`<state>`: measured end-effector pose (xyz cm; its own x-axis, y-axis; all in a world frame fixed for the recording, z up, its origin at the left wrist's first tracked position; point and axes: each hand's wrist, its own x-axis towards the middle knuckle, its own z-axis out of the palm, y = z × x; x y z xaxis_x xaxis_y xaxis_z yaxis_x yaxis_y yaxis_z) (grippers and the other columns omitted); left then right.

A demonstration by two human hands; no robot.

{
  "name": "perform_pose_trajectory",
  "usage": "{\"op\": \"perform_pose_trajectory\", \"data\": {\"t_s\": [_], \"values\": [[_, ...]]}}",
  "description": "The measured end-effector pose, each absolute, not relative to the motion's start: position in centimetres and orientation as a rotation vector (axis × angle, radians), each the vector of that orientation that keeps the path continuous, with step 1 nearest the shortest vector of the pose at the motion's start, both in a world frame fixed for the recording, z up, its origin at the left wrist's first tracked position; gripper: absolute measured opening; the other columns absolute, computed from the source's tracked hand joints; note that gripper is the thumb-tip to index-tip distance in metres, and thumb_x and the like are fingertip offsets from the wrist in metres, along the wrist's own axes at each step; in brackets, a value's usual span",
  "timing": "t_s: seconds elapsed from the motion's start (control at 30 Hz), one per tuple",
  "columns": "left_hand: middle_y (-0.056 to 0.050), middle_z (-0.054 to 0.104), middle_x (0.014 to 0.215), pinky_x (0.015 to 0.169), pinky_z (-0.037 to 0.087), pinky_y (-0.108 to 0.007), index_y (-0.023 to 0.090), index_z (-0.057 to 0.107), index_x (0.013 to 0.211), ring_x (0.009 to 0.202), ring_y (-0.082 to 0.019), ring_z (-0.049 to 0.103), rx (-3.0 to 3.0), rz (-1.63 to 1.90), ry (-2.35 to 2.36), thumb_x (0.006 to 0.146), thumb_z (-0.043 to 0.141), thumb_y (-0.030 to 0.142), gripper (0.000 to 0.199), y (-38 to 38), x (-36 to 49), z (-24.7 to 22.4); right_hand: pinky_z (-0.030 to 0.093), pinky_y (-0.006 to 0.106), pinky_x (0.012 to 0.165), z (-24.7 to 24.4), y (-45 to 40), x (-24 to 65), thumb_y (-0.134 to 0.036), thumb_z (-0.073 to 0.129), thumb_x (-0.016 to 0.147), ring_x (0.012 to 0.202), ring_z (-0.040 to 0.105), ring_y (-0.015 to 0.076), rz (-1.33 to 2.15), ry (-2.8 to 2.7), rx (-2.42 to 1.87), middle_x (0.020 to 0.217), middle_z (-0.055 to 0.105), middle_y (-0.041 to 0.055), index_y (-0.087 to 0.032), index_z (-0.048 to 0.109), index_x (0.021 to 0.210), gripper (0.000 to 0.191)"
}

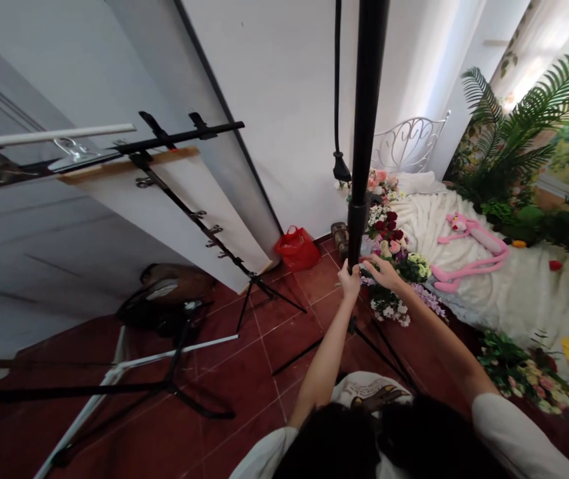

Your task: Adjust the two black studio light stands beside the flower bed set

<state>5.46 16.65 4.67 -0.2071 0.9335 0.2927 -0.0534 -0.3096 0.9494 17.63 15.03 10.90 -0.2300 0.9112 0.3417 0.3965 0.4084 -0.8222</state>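
Observation:
A thick black upright pole (pixel 365 100) runs from the top edge down to a tripod base between my arms. My left hand (pixel 349 281) is closed round its lower part, just under a dark collar. On the pole's right side, my right hand (pixel 382 271) has its fingers apart, with the fingertips near or touching the pole; the exact contact cannot be made out. A black cable with a plug (pixel 341 167) hangs just left of the pole. The tripod legs (pixel 381 349) spread over the red tiled floor below my forearms.
At left, a black stand holds a clipped white sheet (pixel 214 206), near white and black frame legs. A red plastic bag (pixel 298 250) sits by the wall. Flowers (pixel 388 233) border a white-draped bed (pixel 518 293) holding a pink plush toy (pixel 484 243); palm leaves (pixel 538 126) stand behind.

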Motion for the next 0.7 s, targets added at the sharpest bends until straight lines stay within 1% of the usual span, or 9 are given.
{"op": "perform_pose_trajectory", "data": {"t_s": [0.07,0.13,0.23,0.33,0.43,0.5,0.6,0.7], "values": [[0.003,0.046,0.049,0.045,0.032,-0.020,0.016,0.052,0.067,0.043,-0.008,0.042,1.284,1.627,1.123,0.071,0.042,0.075,0.060,16.8,5.4,4.4,0.045,0.033,0.090,8.1,14.5,18.5,-0.043,0.040,0.093,0.096,0.062,0.0195,0.641,-1.891,-1.252,0.101,0.067,0.0074,-0.020,0.060,0.107,0.034],[0.003,0.046,0.049,0.045,0.033,-0.020,0.017,0.051,0.065,0.043,-0.008,0.042,1.284,1.634,1.125,0.071,0.042,0.076,0.060,16.9,5.5,4.1,0.045,0.032,0.089,6.1,14.2,18.7,-0.037,0.036,0.094,0.095,0.063,0.0195,0.604,-1.933,-1.303,0.102,0.066,0.0074,-0.020,0.058,0.111,0.032],[0.004,0.045,0.049,0.044,0.032,-0.020,0.017,0.050,0.065,0.042,-0.008,0.042,1.276,1.641,1.133,0.070,0.042,0.077,0.061,17.1,5.6,3.7,0.045,0.031,0.086,4.4,14.1,18.3,-0.033,0.032,0.095,0.094,0.062,0.0181,0.627,-1.867,-1.308,0.104,0.065,0.0080,-0.019,0.054,0.113,0.031],[0.004,0.046,0.049,0.042,0.031,-0.020,0.017,0.051,0.067,0.042,-0.008,0.042,1.259,1.630,1.132,0.069,0.042,0.077,0.061,17.2,5.7,3.5,0.045,0.029,0.083,3.4,14.3,17.2,-0.035,0.032,0.094,0.091,0.061,0.0162,0.661,-1.680,-1.317,0.100,0.065,0.0072,-0.019,0.050,0.111,0.028],[0.003,0.046,0.050,0.042,0.030,-0.020,0.017,0.051,0.068,0.042,-0.008,0.042,1.254,1.637,1.136,0.069,0.044,0.076,0.060,17.3,5.7,3.3,0.046,0.025,0.069,2.9,15.0,16.0,-0.038,0.036,0.091,0.072,0.059,0.0139,0.727,-1.461,-1.406,0.082,0.063,0.0026,-0.019,0.046,0.109,0.028],[0.004,0.046,0.051,0.043,0.030,-0.020,0.017,0.051,0.068,0.043,-0.008,0.042,1.255,1.650,1.144,0.068,0.045,0.076,0.059,17.4,5.7,3.2,0.043,0.022,0.058,3.1,15.9,15.5,-0.038,0.045,0.086,0.060,0.054,0.0126,0.777,-1.308,-1.506,0.069,0.058,-0.0012,-0.018,0.047,0.105,0.027],[0.004,0.046,0.052,0.043,0.031,-0.020,0.017,0.052,0.069,0.044,-0.008,0.042,1.260,1.655,1.143,0.069,0.044,0.076,0.060,17.5,5.8,3.1,0.034,0.021,0.046,4.2,17.6,15.5,-0.027,0.061,0.073,0.047,0.045,0.0105,0.936,-1.110,-1.674,0.055,0.050,-0.0052,-0.016,0.052,0.091,0.023],[0.004,0.044,0.050,0.045,0.032,-0.020,0.017,0.053,0.070,0.044,-0.008,0.041,1.292,1.610,1.125,0.072,0.044,0.074,0.058,17.2,5.6,3.6,0.021,0.020,0.039,5.5,18.9,16.0,-0.018,0.064,0.066,0.035,0.029,0.0065,1.234,-0.968,-1.734,0.041,0.036,-0.0111,-0.016,0.053,0.083,0.020]]}}
